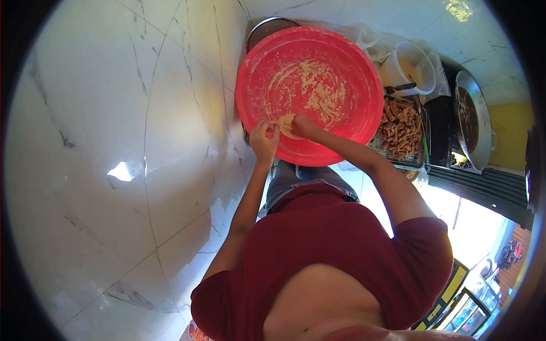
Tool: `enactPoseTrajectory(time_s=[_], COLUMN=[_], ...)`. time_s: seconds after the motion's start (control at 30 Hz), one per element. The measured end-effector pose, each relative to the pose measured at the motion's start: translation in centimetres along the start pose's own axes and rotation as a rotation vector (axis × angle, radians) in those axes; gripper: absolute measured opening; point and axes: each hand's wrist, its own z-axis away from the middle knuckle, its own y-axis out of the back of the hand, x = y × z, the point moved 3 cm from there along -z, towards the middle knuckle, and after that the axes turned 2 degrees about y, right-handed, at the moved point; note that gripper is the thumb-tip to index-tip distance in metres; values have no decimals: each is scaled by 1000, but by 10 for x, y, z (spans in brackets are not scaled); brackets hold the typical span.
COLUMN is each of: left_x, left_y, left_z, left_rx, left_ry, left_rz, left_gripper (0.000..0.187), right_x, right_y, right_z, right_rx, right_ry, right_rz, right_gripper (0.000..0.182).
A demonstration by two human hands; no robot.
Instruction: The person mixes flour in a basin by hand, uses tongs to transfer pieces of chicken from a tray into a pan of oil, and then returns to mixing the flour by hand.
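Observation:
A large red plastic basin (310, 153) stands in front of me, smeared inside with pale floury crumbs (324, 85). At its near left rim my left hand (264, 139) has thumb and fingers pinched together, pressed against a pale yellowish floury clump (287, 126). From the other side my right hand (304, 127) is closed over the clump's right edge, inside the basin. The clump sits between both hands. What lies inside the fingers of each hand is too small to make out.
Right of the basin, a glass tray (421, 153) holds browned fried strips (401, 128). Behind it stands a clear plastic tub (429, 68) with yellowish contents and a dark handle. Farther right, a wide metal pan (483, 125) holds dark liquid. A tiled wall (187, 125) is on the left.

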Motion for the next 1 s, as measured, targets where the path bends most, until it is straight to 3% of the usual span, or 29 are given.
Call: enactPoseTrajectory(time_s=[0.17,0.27,0.37,0.47,0.53,0.6,0.67,0.7,0.77,0.8,0.9,1.0], left_x=[-2,2,1,-1,-2,-3,-2,0,1,2,3,2], left_y=[0,3,2,1,0,0,0,0,1,2,1,2], left_z=[0,-1,-2,-2,-1,-1,-2,-1,-3,-3,-2,-4], left_rx=[3,-44,-57,-41,-44,-41,-32,-38,-41,-38,-36,-49], left_ry=[-11,55,37,13,26,29,19,22,19,20,17,6], left_rz=[-4,12,-10,-20,-11,-5,-6,1,15,14,13,-7], left_gripper=[7,7,7,8,8,9,9,9,9,8,8,8], right_x=[18,21,53,57,53,30,-4,4,-2,-14,3,22], right_y=[58,84,75,69,58,50,44,20,-6,-9,-10,30], right_z=[-19,-46,-89,-104,-108,-93,-59,-49,-20,-3,10,-7], right_rx=[-10,94,455,636,536,435,338,267,114,30,-5,-8], right_ry=[-189,-157,-38,-16,-86,9,265,237,314,410,283,166], right_rz=[-338,-214,113,193,-216,-278,0,-188,-135,104,-51,-79], right_gripper=[18,14,9,6,6,7,10,11,11,11,12,10])
